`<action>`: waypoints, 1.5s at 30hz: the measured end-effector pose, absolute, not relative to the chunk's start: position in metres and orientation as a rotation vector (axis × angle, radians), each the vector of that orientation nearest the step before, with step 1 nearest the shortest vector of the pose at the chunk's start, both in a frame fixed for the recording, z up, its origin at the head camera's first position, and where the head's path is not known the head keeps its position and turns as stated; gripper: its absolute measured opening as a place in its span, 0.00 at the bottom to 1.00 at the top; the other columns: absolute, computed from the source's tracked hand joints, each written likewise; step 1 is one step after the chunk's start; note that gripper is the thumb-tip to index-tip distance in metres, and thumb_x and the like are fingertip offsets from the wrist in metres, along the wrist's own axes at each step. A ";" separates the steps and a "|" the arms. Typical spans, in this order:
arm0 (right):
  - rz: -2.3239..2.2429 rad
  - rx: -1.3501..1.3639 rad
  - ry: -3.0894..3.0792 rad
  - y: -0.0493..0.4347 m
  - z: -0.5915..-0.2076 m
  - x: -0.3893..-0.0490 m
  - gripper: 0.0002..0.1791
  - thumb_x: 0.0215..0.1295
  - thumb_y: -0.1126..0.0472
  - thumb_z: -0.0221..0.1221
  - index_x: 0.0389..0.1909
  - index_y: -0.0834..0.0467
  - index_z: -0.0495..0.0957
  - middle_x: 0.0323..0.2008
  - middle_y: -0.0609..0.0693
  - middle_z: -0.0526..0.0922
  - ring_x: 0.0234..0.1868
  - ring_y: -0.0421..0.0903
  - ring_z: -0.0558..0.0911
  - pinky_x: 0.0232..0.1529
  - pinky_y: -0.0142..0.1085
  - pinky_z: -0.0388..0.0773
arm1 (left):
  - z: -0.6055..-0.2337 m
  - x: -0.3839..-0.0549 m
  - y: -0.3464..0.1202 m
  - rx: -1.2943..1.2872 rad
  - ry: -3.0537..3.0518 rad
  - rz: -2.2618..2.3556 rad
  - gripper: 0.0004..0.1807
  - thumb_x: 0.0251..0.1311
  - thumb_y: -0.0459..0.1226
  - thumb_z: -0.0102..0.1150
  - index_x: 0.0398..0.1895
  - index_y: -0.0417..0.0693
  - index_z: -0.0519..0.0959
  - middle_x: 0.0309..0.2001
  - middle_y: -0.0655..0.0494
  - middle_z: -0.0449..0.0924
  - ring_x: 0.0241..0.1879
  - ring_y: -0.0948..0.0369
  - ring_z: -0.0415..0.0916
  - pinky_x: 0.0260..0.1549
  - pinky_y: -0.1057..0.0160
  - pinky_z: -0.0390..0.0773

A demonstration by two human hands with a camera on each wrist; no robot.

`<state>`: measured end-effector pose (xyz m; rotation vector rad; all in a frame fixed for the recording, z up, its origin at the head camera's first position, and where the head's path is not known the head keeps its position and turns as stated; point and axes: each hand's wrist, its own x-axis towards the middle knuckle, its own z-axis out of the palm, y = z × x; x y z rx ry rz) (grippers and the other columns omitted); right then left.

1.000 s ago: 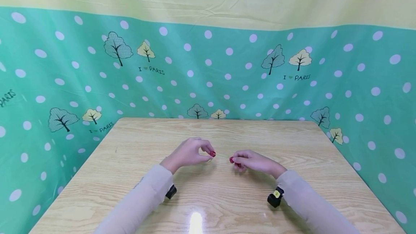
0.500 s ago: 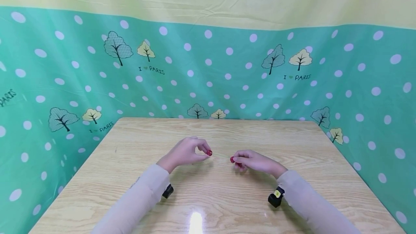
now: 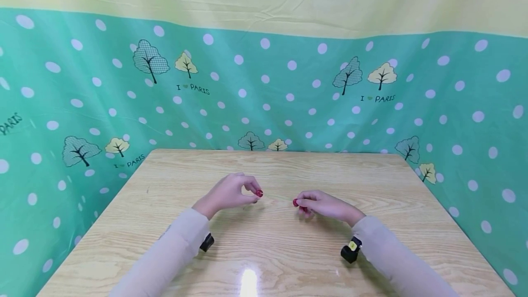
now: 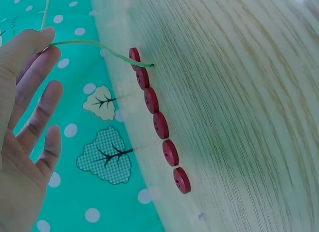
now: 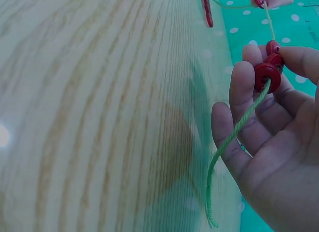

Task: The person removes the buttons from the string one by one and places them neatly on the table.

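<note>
1. A green cord [image 5: 239, 125] runs through a cluster of red buttons [image 5: 267, 77], three of them showing; from the cluster its loose tail hangs toward seven o'clock in the right wrist view.
2. The right hand [image 3: 323, 205] pinches this cluster between thumb and fingertips.
3. From the cluster, the cord stretches between eleven and twelve o'clock in that view to a single red button [image 3: 259, 193].
4. The left hand [image 3: 228, 191] pinches the single button at its thumb and fingertip, its remaining fingers spread apart in the left wrist view. In the head view it lies a little past nine o'clock from the right hand, the two well apart.
5. Beyond the left hand's fingertips, the cord's other end reaches between three and four o'clock in the left wrist view, crossing the upper part of a row of six red buttons [image 4: 160, 125]; whether it touches them cannot be told.
6. That row lies on the table [image 3: 330, 168], running from eleven to five o'clock.
7. Pale sleeves [image 3: 165, 251] cover both forearms, with a black device at each wrist.
8. At twelve o'clock behind the table hangs a green-and-yellow cloth [image 3: 284, 118] with pale dots and printed trees.
</note>
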<state>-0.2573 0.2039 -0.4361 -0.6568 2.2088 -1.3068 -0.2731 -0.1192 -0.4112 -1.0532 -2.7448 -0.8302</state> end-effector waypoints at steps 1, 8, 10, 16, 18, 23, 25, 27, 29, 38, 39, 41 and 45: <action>-1.305 -0.656 2.210 0.204 -0.436 -0.257 0.21 0.79 0.50 0.50 0.49 0.66 0.77 0.36 0.57 0.80 0.34 0.49 0.77 0.39 0.40 0.75 | -0.411 -0.273 -0.120 -1.050 -2.747 -0.828 0.09 0.56 0.42 0.74 0.37 0.64 0.84 0.32 0.79 0.83 0.42 0.67 0.77 0.46 0.56 0.73; -1.302 -0.648 2.214 0.205 -0.436 -0.258 0.21 0.78 0.50 0.51 0.49 0.65 0.77 0.36 0.57 0.80 0.34 0.48 0.77 0.39 0.39 0.75 | -0.411 -0.273 -0.127 -1.029 -2.753 -0.802 0.09 0.54 0.43 0.75 0.36 0.64 0.84 0.31 0.79 0.83 0.42 0.67 0.77 0.47 0.56 0.74; -1.303 -0.653 2.214 0.206 -0.437 -0.258 0.21 0.78 0.50 0.50 0.49 0.65 0.77 0.36 0.57 0.80 0.34 0.48 0.77 0.39 0.39 0.75 | -0.410 -0.273 -0.130 -1.020 -2.759 -0.786 0.09 0.55 0.43 0.75 0.36 0.64 0.84 0.31 0.78 0.83 0.42 0.67 0.77 0.47 0.56 0.74; -1.296 -0.655 2.220 0.207 -0.438 -0.258 0.21 0.79 0.50 0.50 0.49 0.65 0.78 0.36 0.57 0.80 0.35 0.48 0.77 0.39 0.39 0.76 | -0.410 -0.272 -0.139 -0.991 -2.774 -0.779 0.09 0.55 0.42 0.74 0.37 0.63 0.83 0.32 0.77 0.83 0.42 0.67 0.79 0.48 0.55 0.75; -1.298 -0.659 2.220 0.207 -0.437 -0.258 0.20 0.79 0.50 0.50 0.49 0.65 0.77 0.36 0.58 0.80 0.35 0.49 0.77 0.39 0.39 0.76 | -0.410 -0.273 -0.141 -0.992 -2.771 -0.783 0.09 0.55 0.42 0.74 0.37 0.62 0.83 0.32 0.77 0.83 0.42 0.67 0.80 0.48 0.55 0.76; -1.304 -0.666 2.219 0.206 -0.436 -0.257 0.20 0.79 0.51 0.50 0.49 0.66 0.77 0.36 0.58 0.80 0.35 0.50 0.78 0.39 0.41 0.76 | -0.410 -0.273 -0.146 -0.999 -2.771 -0.793 0.09 0.56 0.42 0.74 0.38 0.61 0.83 0.33 0.75 0.84 0.41 0.64 0.82 0.48 0.54 0.78; -1.305 -0.663 2.219 0.206 -0.436 -0.256 0.20 0.79 0.51 0.50 0.49 0.66 0.77 0.36 0.59 0.80 0.35 0.50 0.78 0.40 0.41 0.76 | -0.409 -0.273 -0.147 -0.996 -2.773 -0.795 0.09 0.56 0.42 0.73 0.38 0.61 0.83 0.33 0.75 0.84 0.42 0.63 0.82 0.49 0.53 0.77; -1.305 -0.659 2.222 0.206 -0.436 -0.256 0.20 0.79 0.51 0.50 0.49 0.66 0.77 0.36 0.58 0.80 0.35 0.50 0.78 0.40 0.41 0.76 | -0.409 -0.273 -0.149 -0.985 -2.779 -0.789 0.09 0.55 0.42 0.73 0.38 0.61 0.83 0.33 0.75 0.83 0.42 0.64 0.81 0.50 0.53 0.77; -1.305 -0.651 2.226 0.206 -0.436 -0.256 0.20 0.79 0.51 0.50 0.48 0.66 0.77 0.36 0.58 0.80 0.35 0.49 0.78 0.40 0.41 0.77 | -0.409 -0.273 -0.151 -0.970 -2.785 -0.783 0.09 0.55 0.42 0.73 0.38 0.62 0.83 0.33 0.76 0.83 0.42 0.65 0.80 0.50 0.53 0.77; -1.308 -0.653 2.233 0.206 -0.435 -0.255 0.19 0.79 0.52 0.50 0.48 0.66 0.77 0.37 0.60 0.80 0.36 0.50 0.78 0.40 0.42 0.77 | -0.414 -0.275 -0.158 -0.968 -2.777 -0.765 0.10 0.54 0.40 0.74 0.37 0.61 0.83 0.33 0.74 0.83 0.41 0.65 0.80 0.50 0.52 0.76; -1.308 -0.658 2.232 0.206 -0.436 -0.255 0.19 0.79 0.52 0.50 0.48 0.66 0.77 0.37 0.60 0.80 0.36 0.50 0.78 0.40 0.42 0.77 | -0.414 -0.275 -0.158 -0.972 -2.775 -0.765 0.10 0.54 0.40 0.74 0.37 0.61 0.83 0.33 0.74 0.84 0.42 0.64 0.80 0.50 0.52 0.76; -1.309 -0.662 2.230 0.207 -0.436 -0.255 0.19 0.79 0.52 0.50 0.48 0.66 0.77 0.37 0.60 0.80 0.36 0.50 0.77 0.40 0.41 0.76 | -0.414 -0.275 -0.159 -0.969 -2.780 -0.771 0.10 0.54 0.39 0.75 0.37 0.60 0.84 0.33 0.73 0.84 0.42 0.64 0.80 0.50 0.51 0.76; -1.310 -0.671 2.226 0.208 -0.435 -0.255 0.19 0.79 0.53 0.50 0.48 0.66 0.77 0.36 0.59 0.80 0.36 0.50 0.77 0.40 0.41 0.77 | -0.414 -0.275 -0.162 -0.954 -2.793 -0.775 0.10 0.54 0.39 0.74 0.38 0.59 0.84 0.34 0.72 0.84 0.41 0.64 0.81 0.50 0.51 0.77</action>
